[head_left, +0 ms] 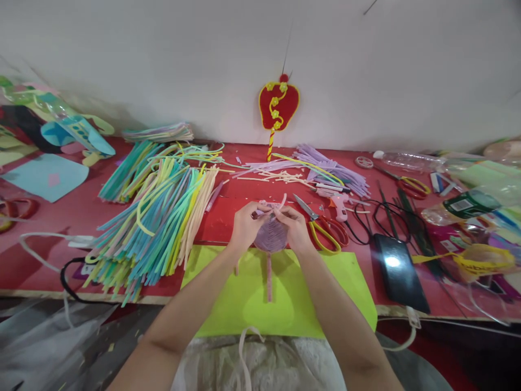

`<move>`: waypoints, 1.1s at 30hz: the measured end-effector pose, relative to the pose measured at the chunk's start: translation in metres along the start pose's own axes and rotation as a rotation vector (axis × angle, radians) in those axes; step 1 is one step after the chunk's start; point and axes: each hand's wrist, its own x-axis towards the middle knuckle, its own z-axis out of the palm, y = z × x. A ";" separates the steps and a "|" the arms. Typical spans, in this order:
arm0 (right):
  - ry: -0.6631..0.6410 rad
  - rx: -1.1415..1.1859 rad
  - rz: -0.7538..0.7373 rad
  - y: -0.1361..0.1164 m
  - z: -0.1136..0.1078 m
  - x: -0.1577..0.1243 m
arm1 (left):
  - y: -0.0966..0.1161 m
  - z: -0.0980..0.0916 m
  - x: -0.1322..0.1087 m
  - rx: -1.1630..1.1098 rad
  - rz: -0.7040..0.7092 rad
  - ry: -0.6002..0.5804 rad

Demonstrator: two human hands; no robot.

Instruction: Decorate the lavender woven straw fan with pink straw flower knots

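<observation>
Both my hands hold a small purple fan-shaped piece made of coiled pipe cleaner, with a thin stick handle hanging down over a lime-green sheet. My left hand pinches its upper left edge. My right hand pinches the top right, where a loose purple pipe-cleaner end sticks up. The fingers of both hands are closed on the piece.
A big pile of pastel pipe cleaners lies left on the red table. Yellow-handled scissors, a pink glue gun, a black phone and purple pipe cleaners lie right. A red fan ornament leans on the wall.
</observation>
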 end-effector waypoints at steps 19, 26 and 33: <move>0.033 0.000 0.035 -0.003 -0.001 0.001 | -0.003 0.000 0.004 -0.229 -0.209 -0.136; 0.005 0.002 0.058 -0.002 -0.002 0.002 | 0.004 -0.001 -0.002 -0.001 0.062 -0.081; 0.005 -0.032 0.084 -0.002 -0.004 0.002 | 0.000 -0.002 -0.002 0.146 0.230 -0.092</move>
